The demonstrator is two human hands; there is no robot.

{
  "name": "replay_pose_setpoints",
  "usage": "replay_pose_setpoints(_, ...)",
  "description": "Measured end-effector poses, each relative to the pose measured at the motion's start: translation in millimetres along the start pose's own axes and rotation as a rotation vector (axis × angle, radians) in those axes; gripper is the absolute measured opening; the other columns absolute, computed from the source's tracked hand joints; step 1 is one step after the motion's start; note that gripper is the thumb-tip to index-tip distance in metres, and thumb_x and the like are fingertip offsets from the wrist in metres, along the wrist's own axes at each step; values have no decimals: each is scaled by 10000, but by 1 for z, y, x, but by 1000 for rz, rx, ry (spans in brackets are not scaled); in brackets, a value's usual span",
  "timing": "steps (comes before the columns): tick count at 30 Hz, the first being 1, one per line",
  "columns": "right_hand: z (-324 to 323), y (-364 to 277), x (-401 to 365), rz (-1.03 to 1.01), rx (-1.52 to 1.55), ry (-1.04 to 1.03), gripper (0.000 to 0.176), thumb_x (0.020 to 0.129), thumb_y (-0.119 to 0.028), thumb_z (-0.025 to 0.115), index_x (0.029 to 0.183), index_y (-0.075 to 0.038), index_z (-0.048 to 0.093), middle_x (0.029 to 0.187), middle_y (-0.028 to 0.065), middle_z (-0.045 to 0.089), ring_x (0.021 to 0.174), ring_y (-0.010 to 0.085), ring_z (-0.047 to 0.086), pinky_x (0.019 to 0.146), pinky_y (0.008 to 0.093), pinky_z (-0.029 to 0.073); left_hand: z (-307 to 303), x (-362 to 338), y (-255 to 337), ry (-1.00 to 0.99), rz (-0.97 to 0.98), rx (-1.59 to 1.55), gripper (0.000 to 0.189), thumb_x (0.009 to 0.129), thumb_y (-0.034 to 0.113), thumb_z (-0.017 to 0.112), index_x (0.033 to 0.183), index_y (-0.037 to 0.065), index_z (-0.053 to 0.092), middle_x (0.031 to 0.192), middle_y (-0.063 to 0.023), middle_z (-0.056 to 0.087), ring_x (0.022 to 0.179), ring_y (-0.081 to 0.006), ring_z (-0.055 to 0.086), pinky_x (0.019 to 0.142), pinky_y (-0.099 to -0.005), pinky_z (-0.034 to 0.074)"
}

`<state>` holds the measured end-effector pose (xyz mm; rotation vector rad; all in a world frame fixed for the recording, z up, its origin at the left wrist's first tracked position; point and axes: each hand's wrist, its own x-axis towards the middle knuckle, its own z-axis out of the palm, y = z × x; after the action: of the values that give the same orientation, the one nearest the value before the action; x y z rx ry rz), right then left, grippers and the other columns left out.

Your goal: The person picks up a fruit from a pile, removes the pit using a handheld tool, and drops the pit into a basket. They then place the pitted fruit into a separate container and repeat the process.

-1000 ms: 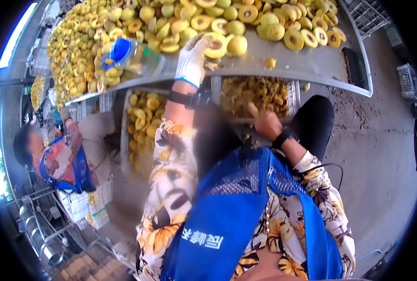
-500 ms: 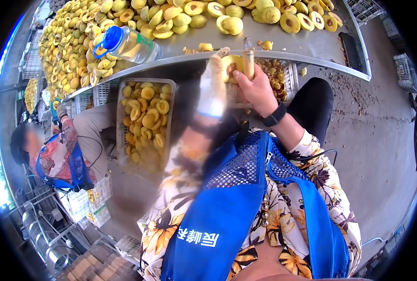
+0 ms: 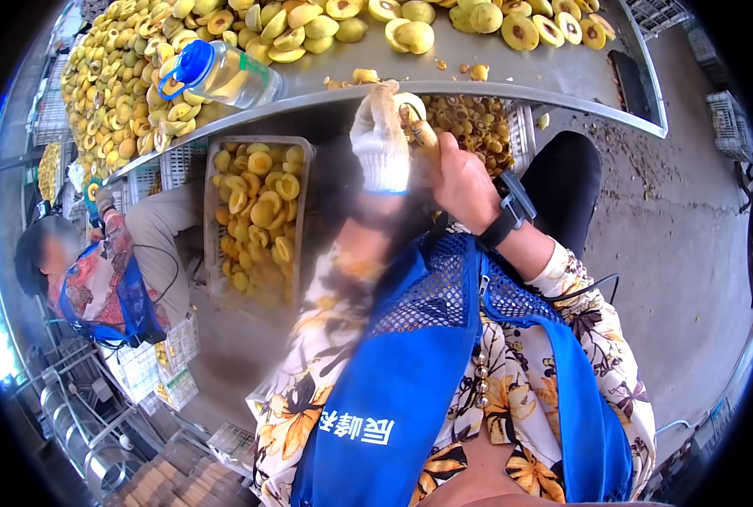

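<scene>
My left hand (image 3: 380, 144), in a white knit glove, is closed around a yellow peach half (image 3: 411, 103) just below the table edge, its cut side facing my right hand. My bare right hand (image 3: 468, 182) grips a wooden-handled pitting tool (image 3: 425, 133). The tool's metal end is at the middle of the cut face. Beneath the hands, a white crate (image 3: 522, 135) holds brown pits and scraps. To the left of my left arm stands a crate (image 3: 307, 169) of yellow peach halves.
A metal table (image 3: 512, 74) carries a large heap of peach halves (image 3: 123, 76). On it lie a clear bottle with a blue cap (image 3: 233, 76) and a dark flat object (image 3: 628, 83). Another person (image 3: 110, 275) sits at the left. Scraps litter the floor (image 3: 647, 220) at right.
My right hand has turned, swinging the tool from upright beside the peach half down to its cut face. The left hand has shifted slightly left and the view has moved a little.
</scene>
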<state>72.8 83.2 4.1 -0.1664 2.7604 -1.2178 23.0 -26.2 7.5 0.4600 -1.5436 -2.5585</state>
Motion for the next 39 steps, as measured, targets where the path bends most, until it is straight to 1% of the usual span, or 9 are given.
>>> replay_pose_setpoints(5, 3, 0, -7, 0, 135, -75, 248, 817, -149, 525, 931, 52, 436, 673, 293, 552, 656, 471, 542, 599, 493, 445, -7, 7, 5, -63, -187, 56, 223, 867, 194, 603, 937, -17, 582, 743, -94, 604, 586, -119, 558, 466, -237, 434)
replay_pose_setpoints(11, 4, 7, 0, 121, 427, -268, 197, 836, -147, 528, 913, 14, 446, 595, 101, 546, 434, 205, 529, 409, 328, 428, -22, 17, 23, -428, -410, -180, 318, 879, 297, 569, 986, -1, 539, 862, -169, 605, 720, -239, 603, 653, -331, 515)
replay_pose_setpoints(16, -1, -9, 0, 368, 740, -485, 115, 823, -113, 466, 818, 2, 477, 582, 60, 525, 392, 138, 491, 332, 270, 380, -26, 13, 6, -168, -468, -166, 274, 883, 254, 564, 990, 2, 554, 731, -140, 598, 580, -254, 585, 558, -317, 507)
replay_pose_setpoints(20, -6, -16, -5, 472, 876, -570, 87, 833, -91, 474, 888, -36, 435, 566, 21, 455, 360, 65, 379, 324, 215, 330, -21, 9, -4, -199, -54, 296, 309, 882, 292, 560, 992, 4, 581, 813, -124, 641, 590, -165, 594, 510, -240, 474)
replay_pose_setpoints(24, -4, -1, -3, 558, 1147, -696, 102, 839, -48, 477, 936, -43, 447, 571, 17, 442, 355, 45, 329, 318, 206, 299, -20, 10, -4, -263, -517, -65, 366, 897, 382, 507, 997, 32, 543, 818, -178, 638, 615, -237, 612, 497, -292, 484)
replay_pose_setpoints(27, -5, 6, 0, 594, 1467, -801, 148, 873, -24, 464, 1015, -61, 448, 572, 1, 403, 344, 39, 281, 309, 202, 257, -20, 14, -15, -136, -551, -292, 330, 867, 370, 560, 917, 46, 532, 701, -162, 581, 581, -300, 576, 444, -356, 478)
replay_pose_setpoints(31, 3, 28, 6, 366, 1925, -732, 138, 927, -115, 423, 1055, -71, 446, 563, -25, 375, 342, 23, 257, 307, 191, 250, -50, 35, 4, 60, -640, -598, 440, 922, 504, 334, 824, 101, 480, 715, -147, 558, 584, -282, 552, 376, -306, 392)
replay_pose_setpoints(35, -4, 43, 20, 621, 1237, -560, 152, 939, -190, 449, 1037, -77, 476, 578, -25, 407, 360, 26, 282, 321, 185, 265, -161, 46, 50, 307, -127, -412, 341, 920, 400, 415, 853, 80, 512, 770, -155, 587, 638, -298, 602, 507, -347, 524)
replay_pose_setpoints(39, 15, 99, 7, 759, 732, -416, 189, 867, -246, 586, 938, -102, 487, 582, -23, 442, 377, 40, 331, 324, 195, 284, -301, 16, 81, 717, 411, 779, 358, 759, 280, 690, 1027, 56, 610, 955, -123, 629, 848, -274, 613, 761, -336, 484)
